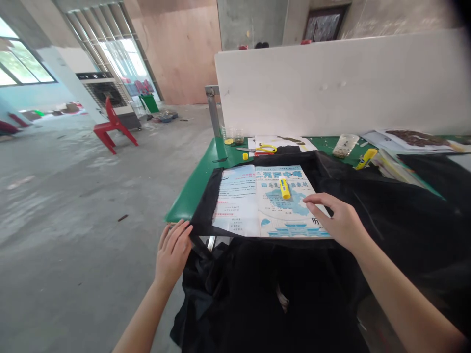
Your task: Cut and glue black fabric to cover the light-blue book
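Observation:
A booklet [283,215] with blue print and a pale left leaf [237,206] lies spread on black cloth [206,206]. Across its right side rests a yellow glue stick [284,188], and its likely cap [245,156] sits on the table beyond. My right hand [340,220] is over the booklet's right edge, thumb and index fingertips close together beside the glue stick. Whether anything is between those tips I cannot make out. My left hand [174,247] lies with fingers stretched out at the table's near left corner, touching the black cloth.
Yellow-handled scissors [267,148] lie on paper on the green table [191,184]. A clear plastic cup [346,145] and a yellow object [366,158] are to the right. A white panel [331,88] stands behind. A red chair [113,125] is on the concrete floor at left.

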